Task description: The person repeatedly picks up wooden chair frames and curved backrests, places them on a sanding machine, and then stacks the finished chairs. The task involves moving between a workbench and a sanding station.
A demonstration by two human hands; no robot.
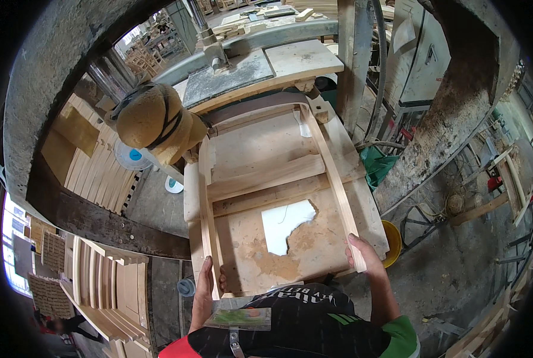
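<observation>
A pale wooden frame (328, 158), shaped like a chair back, lies lengthwise in front of me with two long side rails. Its far end is rounded, and a broad crosspiece (272, 178) spans the middle. My left hand (203, 291) is closed around the near end of the left rail. On the right, my right hand (367, 253) grips the near end of the other rail, thumb on top. Beneath the frame is a worn wooden work board (242, 253), with a torn white sheet (281, 230) on it between the rails.
Heavy metal machine columns (436, 128) rise on both sides. A bulky brown wrapped bundle (156, 122) stands against the frame's far left. Beyond is a dusty plate (228, 79). A yellow bucket (392, 241) sits at right; stacked wooden parts (108, 280) stand at lower left.
</observation>
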